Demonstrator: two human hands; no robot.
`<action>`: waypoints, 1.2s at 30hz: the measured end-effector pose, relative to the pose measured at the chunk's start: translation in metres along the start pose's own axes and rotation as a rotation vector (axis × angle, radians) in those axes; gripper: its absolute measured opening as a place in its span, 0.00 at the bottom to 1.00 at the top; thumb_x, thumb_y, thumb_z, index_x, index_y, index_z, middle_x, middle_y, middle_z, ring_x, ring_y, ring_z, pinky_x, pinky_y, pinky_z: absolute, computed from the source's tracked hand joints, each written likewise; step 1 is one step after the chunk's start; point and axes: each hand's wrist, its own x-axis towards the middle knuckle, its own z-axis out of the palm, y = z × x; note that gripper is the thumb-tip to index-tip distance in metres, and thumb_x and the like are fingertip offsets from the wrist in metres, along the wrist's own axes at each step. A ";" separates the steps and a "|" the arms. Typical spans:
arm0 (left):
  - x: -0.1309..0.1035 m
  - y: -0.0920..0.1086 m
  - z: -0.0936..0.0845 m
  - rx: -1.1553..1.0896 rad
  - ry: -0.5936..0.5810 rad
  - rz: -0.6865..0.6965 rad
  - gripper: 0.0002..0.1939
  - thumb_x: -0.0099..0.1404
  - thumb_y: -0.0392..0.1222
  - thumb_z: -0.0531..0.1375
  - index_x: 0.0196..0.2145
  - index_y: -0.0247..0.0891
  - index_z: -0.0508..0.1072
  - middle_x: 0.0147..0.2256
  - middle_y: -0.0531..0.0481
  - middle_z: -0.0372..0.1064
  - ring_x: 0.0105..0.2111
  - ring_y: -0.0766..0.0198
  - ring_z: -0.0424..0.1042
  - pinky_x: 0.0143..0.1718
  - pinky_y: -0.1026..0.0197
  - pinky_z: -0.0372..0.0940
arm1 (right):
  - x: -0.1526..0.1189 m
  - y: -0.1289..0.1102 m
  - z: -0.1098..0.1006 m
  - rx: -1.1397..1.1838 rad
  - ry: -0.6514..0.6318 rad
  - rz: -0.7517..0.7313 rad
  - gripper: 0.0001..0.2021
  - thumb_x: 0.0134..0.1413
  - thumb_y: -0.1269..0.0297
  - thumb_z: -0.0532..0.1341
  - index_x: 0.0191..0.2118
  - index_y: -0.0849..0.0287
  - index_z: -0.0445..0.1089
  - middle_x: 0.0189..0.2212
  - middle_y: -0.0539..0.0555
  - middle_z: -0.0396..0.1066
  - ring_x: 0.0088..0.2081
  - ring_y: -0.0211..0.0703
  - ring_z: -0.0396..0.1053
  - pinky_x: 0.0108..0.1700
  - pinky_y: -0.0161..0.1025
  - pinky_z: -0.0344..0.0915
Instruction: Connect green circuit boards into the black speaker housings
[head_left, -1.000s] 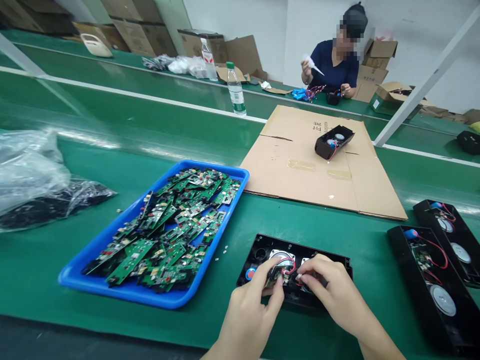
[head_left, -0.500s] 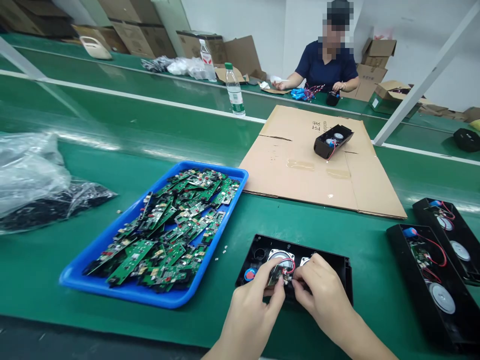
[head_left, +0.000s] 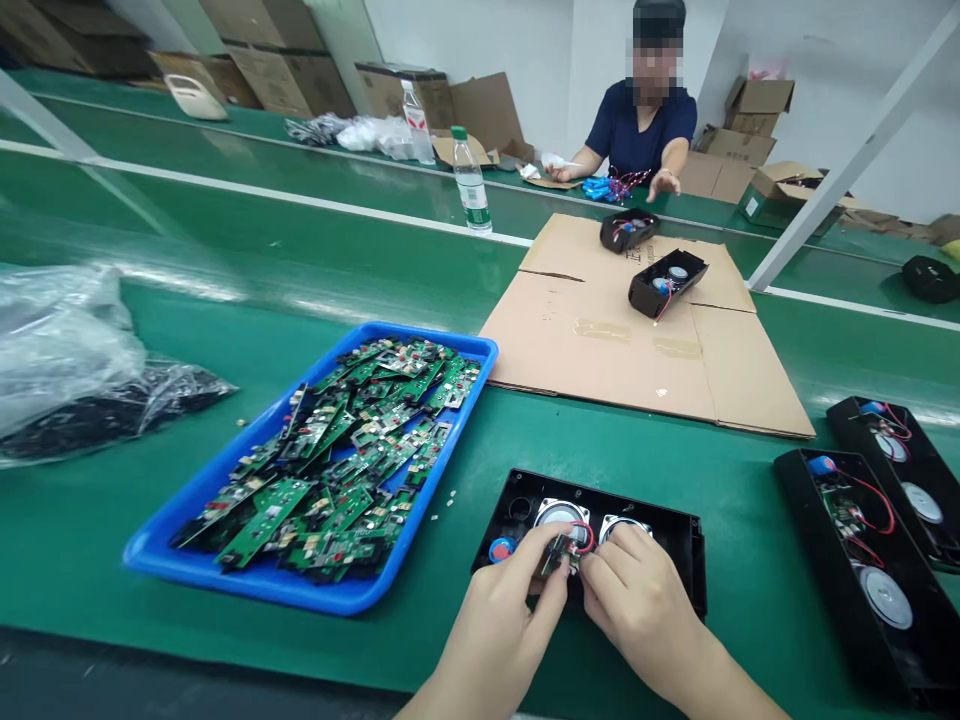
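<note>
I face a green worktop (head_left: 660, 450) shining with light; beyond it I see a white wall (head_left: 517, 40) and stacked brown cartons (head_left: 277, 75).

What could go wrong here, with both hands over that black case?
The left hand pinches a small board with red wires close by, so a wire might get tugged. The heaped boards in the tray could scratch each other. Loose white bits lie beside the tray; one might get into the case.
</note>
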 end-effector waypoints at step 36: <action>-0.002 -0.018 -0.002 -0.019 0.174 0.117 0.09 0.64 0.40 0.54 0.40 0.45 0.71 0.26 0.56 0.77 0.19 0.66 0.74 0.14 0.71 0.65 | -0.009 0.014 -0.039 -0.034 -0.520 0.343 0.54 0.33 0.53 0.75 0.65 0.59 0.47 0.64 0.69 0.41 0.63 0.68 0.42 0.58 0.65 0.53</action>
